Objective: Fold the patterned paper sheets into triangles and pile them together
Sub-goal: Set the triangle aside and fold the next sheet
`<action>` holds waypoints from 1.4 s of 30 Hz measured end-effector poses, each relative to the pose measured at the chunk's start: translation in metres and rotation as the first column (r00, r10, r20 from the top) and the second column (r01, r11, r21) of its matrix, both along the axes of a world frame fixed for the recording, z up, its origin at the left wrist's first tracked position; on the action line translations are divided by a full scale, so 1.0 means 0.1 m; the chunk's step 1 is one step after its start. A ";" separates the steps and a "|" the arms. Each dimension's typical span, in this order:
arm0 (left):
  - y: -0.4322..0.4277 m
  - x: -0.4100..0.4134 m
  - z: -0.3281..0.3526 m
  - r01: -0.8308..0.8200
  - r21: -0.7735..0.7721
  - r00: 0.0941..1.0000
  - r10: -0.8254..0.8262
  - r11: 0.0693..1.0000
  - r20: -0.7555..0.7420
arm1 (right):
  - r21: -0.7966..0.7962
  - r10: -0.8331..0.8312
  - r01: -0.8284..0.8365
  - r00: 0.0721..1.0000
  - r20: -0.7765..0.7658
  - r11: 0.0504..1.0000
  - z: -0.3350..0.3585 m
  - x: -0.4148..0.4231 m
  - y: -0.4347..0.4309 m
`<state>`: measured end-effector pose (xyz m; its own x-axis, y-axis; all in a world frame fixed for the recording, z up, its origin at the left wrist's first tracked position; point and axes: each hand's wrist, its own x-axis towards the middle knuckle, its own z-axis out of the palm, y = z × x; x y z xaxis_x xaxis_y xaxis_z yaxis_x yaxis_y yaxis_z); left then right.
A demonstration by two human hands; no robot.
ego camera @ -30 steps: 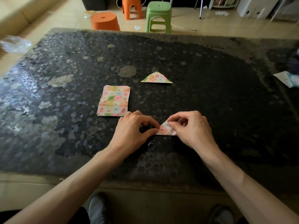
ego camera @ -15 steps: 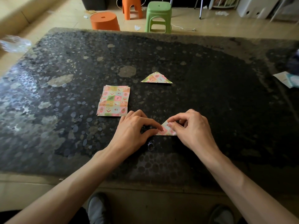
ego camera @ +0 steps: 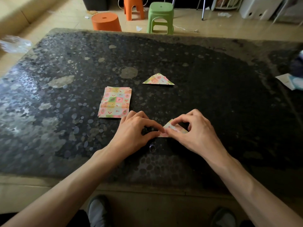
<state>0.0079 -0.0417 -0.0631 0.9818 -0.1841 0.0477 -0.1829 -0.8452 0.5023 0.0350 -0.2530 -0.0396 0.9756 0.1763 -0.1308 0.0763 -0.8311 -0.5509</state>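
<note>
Near the front edge of the worktop (ego camera: 213, 95), the right hand (ego camera: 196, 130) has slid its thumb leftward along the folded sheet (ego camera: 170, 126) to meet the left hand (ego camera: 136, 130). Both grips pinch it, so the crease looks nearly set. Bare surface separates it from the finished triangle (ego camera: 158, 79); the unfolded stack (ego camera: 115, 102) lies just beyond the left hand.

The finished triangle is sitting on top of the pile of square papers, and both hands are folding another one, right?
Not quite. The head view shows the finished triangle lying on the table, apart from the pile of square papers, not on top. The left hand and right hand are indeed folding another sheet.
</note>
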 end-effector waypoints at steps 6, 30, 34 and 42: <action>0.02 0.03 0.02 0.010 0.010 1.000 -0.010 1.000 -0.010 | -0.032 -0.001 0.001 1.000 -0.012 0.999 -0.05 -0.05 0.05; -0.01 0.01 0.08 0.029 0.030 0.999 -0.030 0.999 0.024 | -0.039 -0.024 0.020 0.993 -0.115 0.999 0.06 -0.01 0.07; -0.04 0.01 0.09 0.069 0.047 0.998 -0.069 0.996 0.005 | -0.025 -0.026 0.022 0.989 -0.145 0.999 0.10 -0.01 0.08; -0.01 0.01 0.08 0.074 0.055 0.997 -0.073 0.996 -0.021 | -0.035 0.008 -0.013 0.987 -0.161 0.999 0.14 0.01 0.02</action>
<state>0.0087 -0.0431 -0.0556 0.9661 -0.2577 0.0163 -0.2363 -0.8567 0.4585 0.0362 -0.2506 -0.0253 0.9393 0.1788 -0.2927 -0.0023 -0.8500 -0.5267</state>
